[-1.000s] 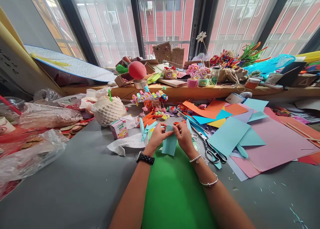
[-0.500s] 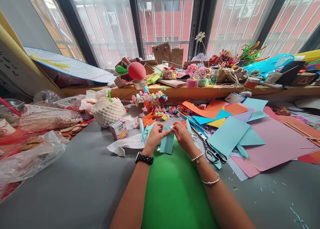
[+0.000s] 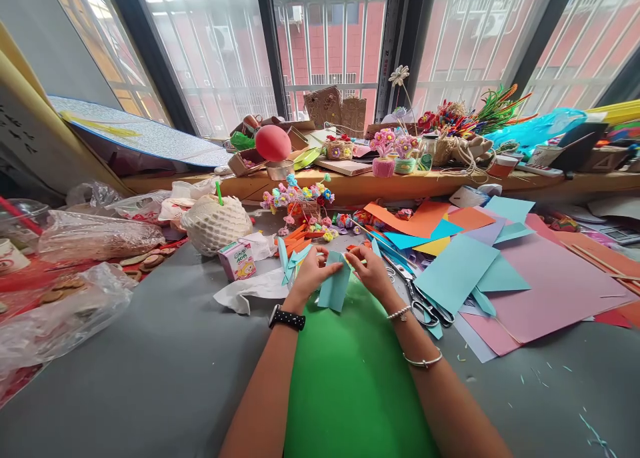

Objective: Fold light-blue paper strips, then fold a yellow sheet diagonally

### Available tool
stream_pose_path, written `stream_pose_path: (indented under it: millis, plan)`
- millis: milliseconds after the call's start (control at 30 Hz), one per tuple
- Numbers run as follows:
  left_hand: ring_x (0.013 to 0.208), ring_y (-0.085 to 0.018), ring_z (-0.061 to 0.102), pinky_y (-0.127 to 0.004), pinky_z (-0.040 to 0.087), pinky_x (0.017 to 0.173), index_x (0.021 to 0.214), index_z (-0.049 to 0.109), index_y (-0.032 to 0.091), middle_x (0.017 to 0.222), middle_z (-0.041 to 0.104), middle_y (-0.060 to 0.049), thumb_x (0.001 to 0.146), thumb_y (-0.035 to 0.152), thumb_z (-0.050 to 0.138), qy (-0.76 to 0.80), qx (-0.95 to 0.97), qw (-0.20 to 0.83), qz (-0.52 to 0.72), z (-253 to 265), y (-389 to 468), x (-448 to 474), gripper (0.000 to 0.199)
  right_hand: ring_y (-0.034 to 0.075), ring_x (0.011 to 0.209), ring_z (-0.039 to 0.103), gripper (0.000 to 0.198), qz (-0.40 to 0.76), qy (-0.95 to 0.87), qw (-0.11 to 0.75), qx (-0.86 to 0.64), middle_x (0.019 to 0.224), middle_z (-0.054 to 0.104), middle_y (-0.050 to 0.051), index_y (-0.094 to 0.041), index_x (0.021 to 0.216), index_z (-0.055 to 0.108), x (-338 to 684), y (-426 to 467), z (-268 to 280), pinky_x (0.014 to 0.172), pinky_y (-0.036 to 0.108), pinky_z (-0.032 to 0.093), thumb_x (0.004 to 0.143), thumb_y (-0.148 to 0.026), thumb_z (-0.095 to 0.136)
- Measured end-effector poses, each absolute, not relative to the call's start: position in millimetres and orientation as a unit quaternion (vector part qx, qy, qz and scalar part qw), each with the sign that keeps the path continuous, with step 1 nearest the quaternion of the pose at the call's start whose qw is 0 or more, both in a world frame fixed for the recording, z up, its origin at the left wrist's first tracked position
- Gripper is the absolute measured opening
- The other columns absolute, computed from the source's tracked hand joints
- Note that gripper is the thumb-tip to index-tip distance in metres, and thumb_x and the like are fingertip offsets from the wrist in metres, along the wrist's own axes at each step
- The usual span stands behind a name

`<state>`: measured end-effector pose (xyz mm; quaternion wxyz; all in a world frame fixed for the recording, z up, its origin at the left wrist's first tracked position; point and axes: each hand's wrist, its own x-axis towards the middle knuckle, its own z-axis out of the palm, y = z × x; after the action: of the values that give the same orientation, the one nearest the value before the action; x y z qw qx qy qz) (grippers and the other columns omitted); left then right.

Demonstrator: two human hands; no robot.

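A light blue folded paper strip point(image 3: 334, 288) hangs tilted above the green mat. My left hand point(image 3: 313, 275) grips its upper left part, thumb flat on the front. At the strip's top right corner, the thumb and fingertips of my right hand point(image 3: 373, 271) are pinched together; the exact contact is small and partly hidden. Behind my left hand stand more folded light blue pieces point(image 3: 285, 261). Scissors point(image 3: 423, 305) with dark handles lie right of my right hand, beside light blue sheets point(image 3: 457, 271).
Under my forearms lies a green mat point(image 3: 360, 385) on the grey table point(image 3: 150, 371). A pink sheet point(image 3: 555, 278) and coloured papers cover the right. On the left are a small drink carton point(image 3: 238, 261), a netted coconut point(image 3: 217, 225) and plastic bags point(image 3: 95, 305). Crafts crowd the ledge point(image 3: 350, 185).
My right hand has shifted slightly to the right. The paper strip has tilted, its lower end swinging a little left and down. My left hand keeps its grip.
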<state>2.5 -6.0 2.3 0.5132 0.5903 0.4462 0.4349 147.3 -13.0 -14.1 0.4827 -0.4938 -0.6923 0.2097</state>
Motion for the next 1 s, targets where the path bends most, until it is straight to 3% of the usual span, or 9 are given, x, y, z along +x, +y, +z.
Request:
stream_pose_path:
  millis: [200, 467, 567, 667, 833, 1000]
  plan:
    - [0.055, -0.011, 0.053, -0.021, 0.038, 0.051, 0.082, 0.040, 0.018, 0.058, 0.051, 0.005, 0.054, 0.032, 0.067, 0.450, 0.601, 0.522, 0.405, 7.5, -10.5, 6.5, 0.042, 0.014, 0.058, 0.048, 0.022, 0.259, -0.669, 0.503, -0.482, 0.063, 0.054, 0.001, -0.018, 0.059, 0.052, 149.2, -16.3, -4.8, 0.055, 0.025, 0.038, 0.070, -0.036, 0.051]
    - [0.083, -0.016, 0.056, -0.027, 0.042, 0.071, 0.091, 0.044, 0.016, 0.091, 0.057, -0.008, 0.054, 0.031, 0.068, 0.513, 0.488, 0.458, 0.538, 3.1, -0.2, 4.8, 0.047, 0.011, 0.050, 0.051, 0.023, 0.436, -0.416, 0.651, -0.462, 0.057, 0.055, 0.000, -0.016, 0.067, 0.051, 145.3, -14.6, -6.6, 0.047, 0.023, 0.040, 0.066, -0.039, 0.056]
    - [0.078, -0.016, 0.058, -0.028, 0.043, 0.070, 0.088, 0.049, 0.014, 0.086, 0.059, -0.007, 0.060, 0.037, 0.063, 0.462, 0.504, 0.537, 0.493, 5.6, -2.8, 7.7, 0.039, 0.012, 0.056, 0.056, 0.025, 0.516, -0.357, 0.651, -0.428, 0.063, 0.060, 0.002, -0.015, 0.068, 0.051, 141.4, -15.7, -4.2, 0.054, 0.024, 0.044, 0.061, -0.037, 0.061]
    - [0.075, -0.017, 0.058, -0.028, 0.044, 0.069, 0.070, 0.055, 0.012, 0.073, 0.060, -0.006, 0.060, 0.037, 0.062, 0.443, 0.548, 0.545, 0.455, 6.6, -6.3, 12.4, 0.029, 0.010, 0.053, 0.054, 0.024, 0.548, -0.355, 0.635, -0.414, 0.060, 0.059, 0.001, -0.015, 0.067, 0.052, 136.7, -18.0, -2.2, 0.054, 0.023, 0.042, 0.060, -0.035, 0.062]
    - [0.067, -0.016, 0.057, -0.027, 0.043, 0.069, 0.061, 0.056, 0.012, 0.061, 0.058, -0.002, 0.061, 0.035, 0.061, 0.456, 0.528, 0.507, 0.506, 3.3, -4.8, 14.4, 0.024, 0.006, 0.045, 0.042, 0.024, 0.514, -0.414, 0.602, -0.449, 0.052, 0.052, -0.003, -0.015, 0.057, 0.050, 132.9, -20.9, -0.9, 0.046, 0.020, 0.034, 0.061, -0.036, 0.061]
    - [0.062, -0.012, 0.054, -0.024, 0.043, 0.064, 0.059, 0.054, 0.014, 0.058, 0.053, 0.002, 0.062, 0.034, 0.060, 0.451, 0.527, 0.478, 0.538, 1.0, -2.3, 13.1, 0.021, 0.008, 0.048, 0.043, 0.025, 0.468, -0.481, 0.564, -0.482, 0.053, 0.053, -0.002, -0.015, 0.054, 0.049, 132.0, -22.3, 0.7, 0.047, 0.021, 0.035, 0.063, -0.036, 0.058]
